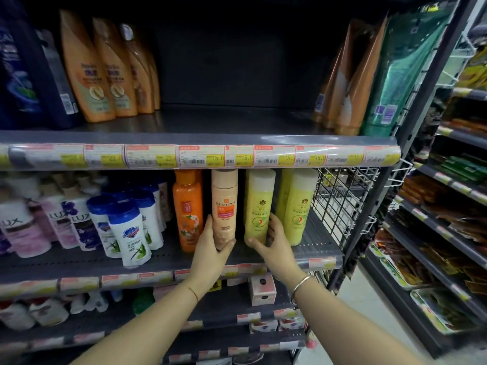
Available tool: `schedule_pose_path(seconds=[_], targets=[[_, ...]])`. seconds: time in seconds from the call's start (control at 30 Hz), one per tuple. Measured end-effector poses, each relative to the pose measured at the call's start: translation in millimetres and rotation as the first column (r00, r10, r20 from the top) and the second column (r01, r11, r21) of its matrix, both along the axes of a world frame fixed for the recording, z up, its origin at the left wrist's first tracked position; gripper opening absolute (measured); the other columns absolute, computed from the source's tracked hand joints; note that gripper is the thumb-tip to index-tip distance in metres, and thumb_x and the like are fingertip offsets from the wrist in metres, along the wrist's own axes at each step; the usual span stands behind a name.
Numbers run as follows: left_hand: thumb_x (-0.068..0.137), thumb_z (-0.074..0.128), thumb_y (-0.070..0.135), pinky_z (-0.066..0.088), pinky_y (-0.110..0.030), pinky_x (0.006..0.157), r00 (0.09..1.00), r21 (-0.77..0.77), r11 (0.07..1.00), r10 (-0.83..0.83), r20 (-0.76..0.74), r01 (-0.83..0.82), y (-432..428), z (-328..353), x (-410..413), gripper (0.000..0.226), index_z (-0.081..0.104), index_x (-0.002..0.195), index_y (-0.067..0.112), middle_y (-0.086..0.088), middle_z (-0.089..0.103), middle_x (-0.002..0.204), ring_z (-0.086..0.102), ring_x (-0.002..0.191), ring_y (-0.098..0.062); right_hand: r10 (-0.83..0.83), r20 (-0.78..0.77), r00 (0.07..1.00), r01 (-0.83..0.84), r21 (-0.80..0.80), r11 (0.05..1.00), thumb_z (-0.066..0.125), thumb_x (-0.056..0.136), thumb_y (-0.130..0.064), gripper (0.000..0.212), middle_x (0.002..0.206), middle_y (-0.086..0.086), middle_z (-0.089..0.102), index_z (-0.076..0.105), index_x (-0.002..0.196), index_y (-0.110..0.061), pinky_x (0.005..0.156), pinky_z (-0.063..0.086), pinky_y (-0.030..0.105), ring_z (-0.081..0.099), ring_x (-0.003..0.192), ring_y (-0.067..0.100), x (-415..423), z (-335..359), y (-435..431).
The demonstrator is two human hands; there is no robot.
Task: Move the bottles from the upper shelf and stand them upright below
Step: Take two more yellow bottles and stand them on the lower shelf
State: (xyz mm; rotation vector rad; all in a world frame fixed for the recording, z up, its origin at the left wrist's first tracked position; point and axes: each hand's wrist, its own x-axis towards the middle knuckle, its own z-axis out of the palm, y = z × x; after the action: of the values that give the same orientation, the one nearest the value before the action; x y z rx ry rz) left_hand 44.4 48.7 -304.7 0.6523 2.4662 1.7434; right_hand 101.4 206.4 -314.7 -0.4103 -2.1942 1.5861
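Note:
My left hand (210,248) grips the lower part of a beige bottle (224,204) standing upright on the lower shelf (184,259). My right hand (274,243) holds the base of a yellow bottle (259,204), also upright on that shelf. An orange bottle (187,206) stands just left of the beige one. Another yellow bottle (300,204) stands to the right. The upper shelf (224,122) is bare in its middle stretch, with tan bottles (105,72) at its left and tan and green pouches (369,80) at its right.
White bottles with blue caps (126,227) and pink-and-white bottles (60,219) fill the lower shelf's left. A wire grid panel (345,201) closes the shelf's right end. Price labels (210,156) line the shelf edges. Further shelves with small boxes (262,289) lie below; another rack (448,233) stands right.

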Motion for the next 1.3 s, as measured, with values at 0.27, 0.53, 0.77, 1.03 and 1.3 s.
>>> schedule_pose_path(seconds=[0.27, 0.53, 0.77, 1.03, 1.3], targets=[[0.083, 0.071, 0.011, 0.034, -0.03, 0.104, 1.0, -0.021, 1.0, 0.018, -0.002, -0.018, 7.3, -3.9, -13.0, 0.092, 0.011, 0.151, 0.023, -0.003, 0.045, 0.146, 0.044, 0.133, -0.021, -0.023, 0.046, 0.999, 0.022, 0.022, 1.0, 0.08, 0.076, -0.008, 0.099, 0.143, 0.004, 0.049, 0.019, 0.152, -0.021, 0.112, 0.04, 0.045, 0.046, 0.131, 0.016, -20.0, 0.1, 13.9], [0.081, 0.073, 0.008, 0.039, -0.039, 0.107, 0.999, -0.077, 0.997, 0.023, -0.044, -0.027, 6.8, -5.3, -23.8, 0.089, 0.018, 0.148, 0.025, -0.006, 0.049, 0.143, 0.048, 0.131, -0.024, -0.036, 0.069, 0.997, 0.031, 0.069, 0.997, 0.08, 0.078, -0.014, 0.081, 0.136, 0.0, 0.057, 0.035, 0.145, -0.019, 0.106, 0.042, 0.033, 0.05, 0.119, 0.01, -25.4, -0.8, 15.5], [0.079, 0.075, 0.012, 0.041, -0.045, 0.109, 0.999, -0.086, 0.996, 0.035, -0.04, -0.038, 7.7, -11.8, -26.5, 0.09, 0.019, 0.148, 0.03, -0.002, 0.048, 0.145, 0.046, 0.133, -0.022, 0.01, 0.067, 0.998, -0.014, 0.063, 0.998, 0.077, 0.08, -0.015, 0.079, 0.136, -0.001, 0.057, 0.034, 0.146, -0.021, 0.11, 0.042, 0.04, 0.052, 0.125, 0.015, -26.0, -2.7, 19.8], [0.08, 0.074, 0.013, 0.04, -0.043, 0.109, 0.998, -0.09, 0.995, 0.044, -0.039, -0.048, 8.3, -12.2, -23.1, 0.09, 0.019, 0.148, 0.029, -0.002, 0.047, 0.146, 0.045, 0.133, -0.022, 0.015, 0.113, 0.994, -0.022, 0.057, 0.998, 0.078, 0.08, -0.017, 0.083, 0.139, 0.0, 0.054, 0.03, 0.147, -0.021, 0.111, 0.04, 0.043, 0.05, 0.129, 0.018, -26.8, -1.8, 21.2], [0.082, 0.073, 0.02, 0.043, -0.036, 0.106, 1.0, -0.11, 0.994, -0.004, 0.017, 0.006, -19.2, -2.9, -12.6, 0.078, 0.029, 0.146, 0.022, -0.004, 0.049, 0.142, 0.049, 0.129, -0.02, -0.042, 0.119, 0.992, 0.035, 0.06, 0.998, 0.078, 0.079, -0.019, 0.086, 0.143, 0.004, 0.051, 0.029, 0.149, -0.018, 0.111, 0.04, 0.041, 0.047, 0.133, 0.018, -13.3, 5.9, 13.4]])
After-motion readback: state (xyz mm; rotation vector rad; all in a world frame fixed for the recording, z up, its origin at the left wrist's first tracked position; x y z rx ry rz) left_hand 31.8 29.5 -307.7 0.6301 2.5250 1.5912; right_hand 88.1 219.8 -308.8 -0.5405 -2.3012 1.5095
